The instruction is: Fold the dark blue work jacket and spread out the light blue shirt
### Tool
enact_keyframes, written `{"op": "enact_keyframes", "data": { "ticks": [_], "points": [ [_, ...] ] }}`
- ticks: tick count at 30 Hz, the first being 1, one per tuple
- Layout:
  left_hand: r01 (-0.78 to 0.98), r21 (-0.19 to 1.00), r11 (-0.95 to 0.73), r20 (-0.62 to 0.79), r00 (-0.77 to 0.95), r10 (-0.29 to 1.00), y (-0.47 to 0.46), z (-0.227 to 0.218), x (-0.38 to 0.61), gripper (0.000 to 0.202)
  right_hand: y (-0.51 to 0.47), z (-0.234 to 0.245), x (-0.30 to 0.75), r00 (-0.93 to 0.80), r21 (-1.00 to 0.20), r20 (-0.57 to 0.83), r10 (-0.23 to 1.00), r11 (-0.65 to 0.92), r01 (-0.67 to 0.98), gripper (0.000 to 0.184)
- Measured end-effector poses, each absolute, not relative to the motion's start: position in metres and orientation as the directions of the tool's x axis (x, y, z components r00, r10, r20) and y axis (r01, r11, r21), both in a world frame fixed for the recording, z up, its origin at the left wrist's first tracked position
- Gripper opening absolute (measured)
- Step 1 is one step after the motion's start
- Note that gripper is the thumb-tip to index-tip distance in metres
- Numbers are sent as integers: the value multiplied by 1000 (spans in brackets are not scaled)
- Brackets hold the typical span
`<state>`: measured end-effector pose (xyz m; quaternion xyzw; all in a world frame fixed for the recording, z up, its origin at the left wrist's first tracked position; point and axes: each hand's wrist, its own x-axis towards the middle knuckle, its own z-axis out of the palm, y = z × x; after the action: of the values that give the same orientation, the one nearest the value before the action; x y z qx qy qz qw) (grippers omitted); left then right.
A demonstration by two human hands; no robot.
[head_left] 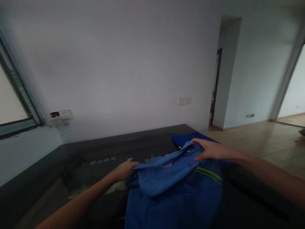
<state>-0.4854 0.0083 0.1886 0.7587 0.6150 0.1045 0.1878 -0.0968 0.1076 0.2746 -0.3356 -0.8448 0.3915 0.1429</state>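
Observation:
A blue work jacket [173, 200] with a yellow-green stripe hangs between my two hands, its collar and neck opening at the top. My left hand [125, 171] is closed on the left end of the collar area. Across from it, my right hand [206, 149] pinches the right shoulder near the collar, thumb toward me. A small pale label shows inside the neck. The lower part of the garment runs out of the frame at the bottom. Just behind my right hand lies a darker blue folded cloth [183, 139], partly covered by the jacket.
Under the garment is a dark surface [95, 183] with a leaf pattern and printed characters. It meets a white wall with a socket [184, 100]. A power strip [58, 121] sits by the window at left. Tiled floor [268, 140] and a doorway lie to the right.

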Motion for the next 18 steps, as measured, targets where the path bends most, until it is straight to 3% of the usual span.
{"op": "enact_keyframes", "data": {
  "ticks": [2,4,7,9,12,18],
  "points": [
    [856,497,-144,40,144,989,15,202,-495,35,114,277,-97,-725,-584,8,689,592,555,52],
    [738,663,-126,173,13,985,20,221,-505,47,122,279,-99,-719,-450,24,695,650,613,43],
    [544,829,-131,254,-157,955,19,266,-517,57,136,289,-105,-720,-411,14,694,661,628,29],
    [593,796,-121,288,-196,937,12,304,-524,54,143,303,-106,-744,-546,0,668,623,560,30],
    [781,618,-87,346,-171,922,-9,364,-533,40,148,330,-103,-769,-751,25,639,520,407,41],
    [947,317,44,290,-141,947,-63,456,-536,45,154,393,-91,-766,-826,124,631,494,273,45]
  ]
}}
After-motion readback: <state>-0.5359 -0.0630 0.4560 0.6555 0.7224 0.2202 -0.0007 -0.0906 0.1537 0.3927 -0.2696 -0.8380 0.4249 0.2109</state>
